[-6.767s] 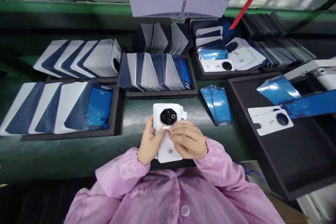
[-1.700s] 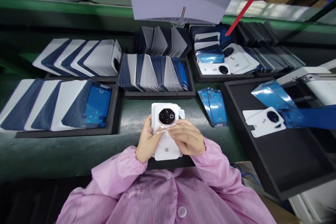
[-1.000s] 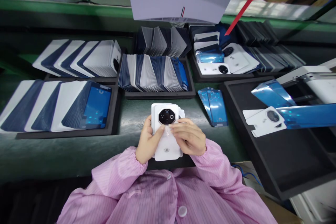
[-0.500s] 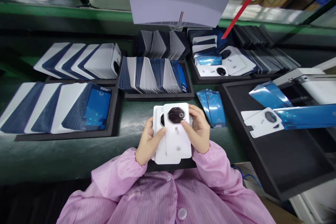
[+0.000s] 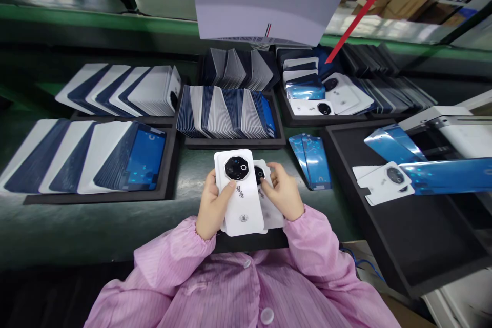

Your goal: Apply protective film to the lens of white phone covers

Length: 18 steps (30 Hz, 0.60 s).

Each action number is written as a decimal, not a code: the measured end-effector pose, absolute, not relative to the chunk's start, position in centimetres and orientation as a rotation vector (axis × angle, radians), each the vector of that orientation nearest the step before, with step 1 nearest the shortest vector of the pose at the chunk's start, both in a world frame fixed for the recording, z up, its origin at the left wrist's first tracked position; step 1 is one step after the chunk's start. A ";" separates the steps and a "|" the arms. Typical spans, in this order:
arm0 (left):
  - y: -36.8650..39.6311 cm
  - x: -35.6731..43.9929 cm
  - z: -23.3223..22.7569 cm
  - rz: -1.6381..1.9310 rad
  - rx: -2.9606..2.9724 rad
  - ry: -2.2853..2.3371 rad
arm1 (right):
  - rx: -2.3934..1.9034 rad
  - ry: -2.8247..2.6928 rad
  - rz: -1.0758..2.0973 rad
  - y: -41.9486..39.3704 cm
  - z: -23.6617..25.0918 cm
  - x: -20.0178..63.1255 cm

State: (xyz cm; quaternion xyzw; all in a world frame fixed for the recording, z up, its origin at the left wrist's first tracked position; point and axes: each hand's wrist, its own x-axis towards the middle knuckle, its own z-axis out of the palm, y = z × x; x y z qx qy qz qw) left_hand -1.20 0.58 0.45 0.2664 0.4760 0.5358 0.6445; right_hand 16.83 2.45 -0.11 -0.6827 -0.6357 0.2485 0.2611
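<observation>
Left hand [image 5: 212, 206] gripped a small stack of white phone back covers [image 5: 239, 195], thumb across the top cover's face. Long axis ran away from the body, camera ring at the far end. Right hand [image 5: 283, 196] pinched a second white cover [image 5: 269, 204], just right of the stack and tucked partly beneath it. Both were held just above the green bench [image 5: 192, 174]. Trays of fanned covers [image 5: 226, 107] lay beyond the grip; a black tray [image 5: 403, 225] well to the right.
</observation>
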 end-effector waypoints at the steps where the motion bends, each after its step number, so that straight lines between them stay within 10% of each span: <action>1: 0.6 -1.2 0.5 1.211 0.617 1.088 | -1.951 -1.830 0.602 2.4 -0.2 16.4; 6: 0.5 -1.1 0.5 1.153 0.674 1.083 | -2.143 -2.002 0.364 2.1 -0.2 16.1; 12: 0.0 -0.8 -0.2 1.070 0.836 1.065 | -1.419 -1.667 0.328 1.6 0.5 16.3; 18: -0.7 -0.7 -1.0 1.034 1.213 1.221 | -1.417 -1.530 0.710 1.8 0.6 16.4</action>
